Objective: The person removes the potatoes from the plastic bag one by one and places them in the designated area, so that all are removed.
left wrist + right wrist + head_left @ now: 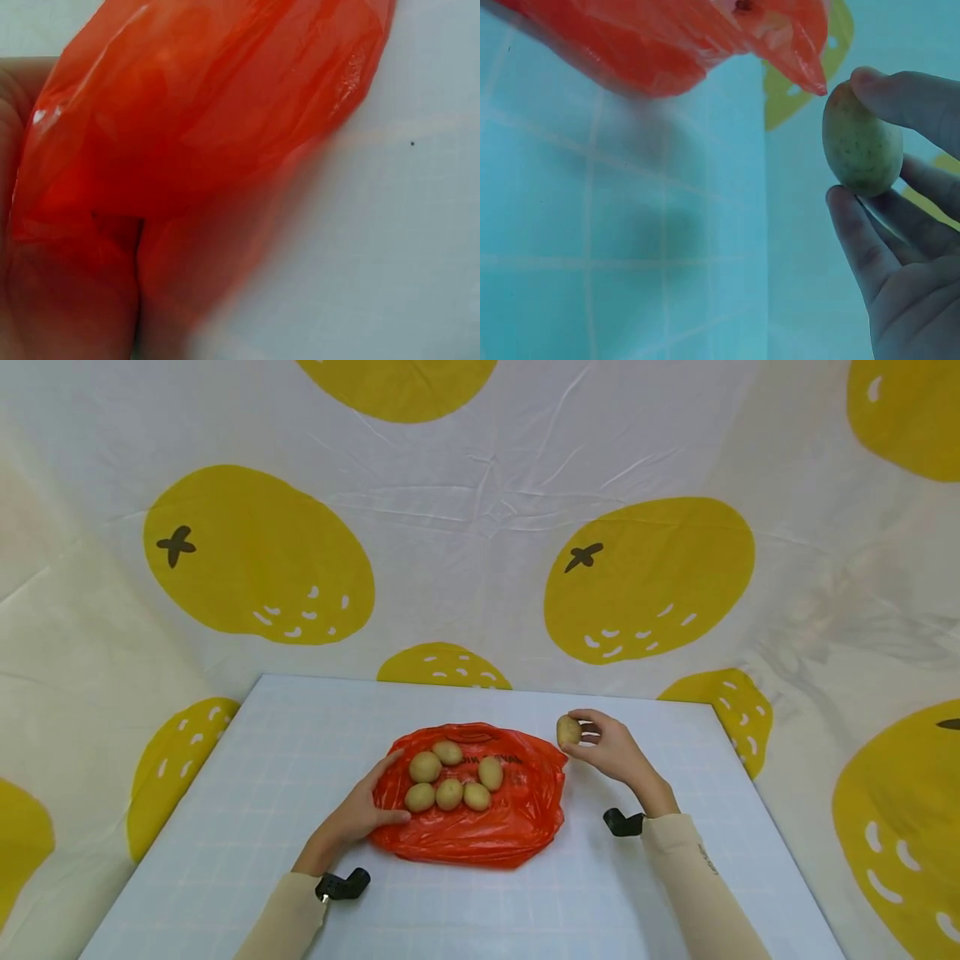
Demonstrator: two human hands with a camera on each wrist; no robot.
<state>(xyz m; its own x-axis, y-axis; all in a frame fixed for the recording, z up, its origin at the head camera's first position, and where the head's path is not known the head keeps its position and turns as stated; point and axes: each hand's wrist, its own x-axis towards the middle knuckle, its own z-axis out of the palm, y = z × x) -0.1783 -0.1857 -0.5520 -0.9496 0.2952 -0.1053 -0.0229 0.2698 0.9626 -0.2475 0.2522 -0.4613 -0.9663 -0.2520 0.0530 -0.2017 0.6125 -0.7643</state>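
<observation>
Creased white backdrop, pale bench

Backdrop carries big yellow fruit prints at 10 and 2 o'clock, others cut off at 11 and 4. Bench at 6 o'clock: faint grid lines, soft shadows.

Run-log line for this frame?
right hand: pinches oval tan potato | left hand: touches crinkled red plastic bag | six more potatoes: within bag's outline, in/on unclear
</observation>
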